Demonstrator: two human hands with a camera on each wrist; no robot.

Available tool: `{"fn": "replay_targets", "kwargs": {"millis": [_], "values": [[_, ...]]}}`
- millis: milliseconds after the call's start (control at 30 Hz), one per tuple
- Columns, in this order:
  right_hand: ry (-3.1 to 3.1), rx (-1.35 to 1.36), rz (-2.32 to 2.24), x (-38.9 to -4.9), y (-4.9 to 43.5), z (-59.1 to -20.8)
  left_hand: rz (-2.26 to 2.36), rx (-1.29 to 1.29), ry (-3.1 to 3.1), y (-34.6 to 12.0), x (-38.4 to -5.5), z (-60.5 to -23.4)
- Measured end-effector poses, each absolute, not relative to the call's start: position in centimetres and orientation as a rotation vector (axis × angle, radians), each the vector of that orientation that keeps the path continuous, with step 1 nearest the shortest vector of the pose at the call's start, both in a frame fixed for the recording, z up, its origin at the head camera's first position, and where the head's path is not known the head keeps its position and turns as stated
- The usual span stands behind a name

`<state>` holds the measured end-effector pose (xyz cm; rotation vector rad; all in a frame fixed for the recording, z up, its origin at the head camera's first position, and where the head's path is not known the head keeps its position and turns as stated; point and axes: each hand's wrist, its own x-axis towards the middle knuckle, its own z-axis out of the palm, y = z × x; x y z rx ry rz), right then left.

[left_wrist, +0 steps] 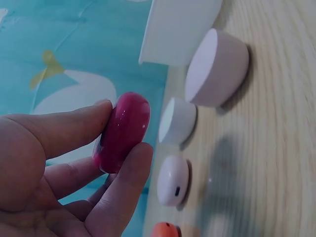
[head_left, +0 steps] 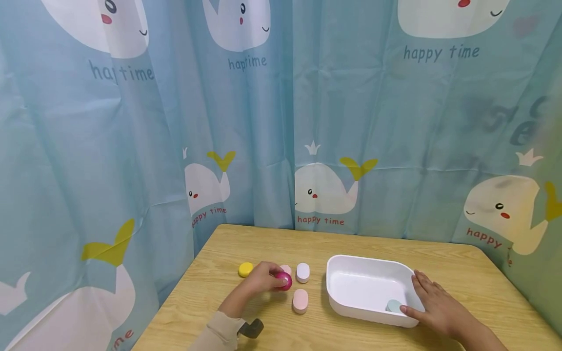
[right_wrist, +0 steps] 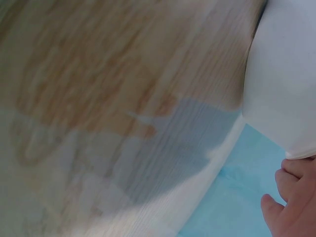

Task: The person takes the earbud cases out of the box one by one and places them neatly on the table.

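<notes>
My left hand (head_left: pixel 265 277) pinches a glossy magenta disc (left_wrist: pixel 126 126) with rounded edges between thumb and fingertips, above the table. Close by are a pale pink oval block (head_left: pixel 300 301) and a white oval block (head_left: pixel 303 273). Partly behind the disc in the head view sits a smaller pink rounded piece (left_wrist: pixel 173 180), with a dark slot on its side in the left wrist view. My right hand (head_left: pixel 439 304) rests on the right end of a white plastic bin (head_left: pixel 364 261), fingers fairly straight along the rim, thumb over the inner side. A pale blue-green piece (head_left: pixel 393 306) lies inside near that thumb.
A yellow rounded piece (head_left: pixel 246 269) lies beyond my left wrist, on the left of the wooden table (head_left: pixel 263 239). Behind the table and along its left side hangs a blue curtain (head_left: pixel 263 122) with whale prints. A dark strap part (head_left: pixel 251 328) sits at my left sleeve.
</notes>
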<state>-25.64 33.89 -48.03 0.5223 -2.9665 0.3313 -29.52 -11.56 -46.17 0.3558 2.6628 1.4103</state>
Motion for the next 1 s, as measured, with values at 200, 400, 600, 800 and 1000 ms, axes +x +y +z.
{"fn": "replay_targets", "kwargs": {"millis": [200, 400, 600, 800, 1000], "values": [[-2.972, 0.517, 0.326, -25.7, 33.9, -48.1, 1.415, 0.373, 2.658, -12.3, -29.3, -46.3], [-2.987, 0.501, 0.346, -25.7, 33.8, -48.0, 1.405, 0.393, 2.676, -13.1, -29.4, -46.9], [-2.978, 0.505, 0.345, -25.6, 33.8, -48.0, 1.427, 0.337, 2.634, -13.6, -29.2, -47.4], [-2.98, 0.499, 0.342, -25.6, 33.8, -48.0, 1.43, 0.346, 2.615, -13.8, -28.9, -47.8], [-2.991, 0.49, 0.356, -25.6, 33.8, -48.0, 1.454, 0.359, 2.595, -14.0, -28.6, -48.0]]}}
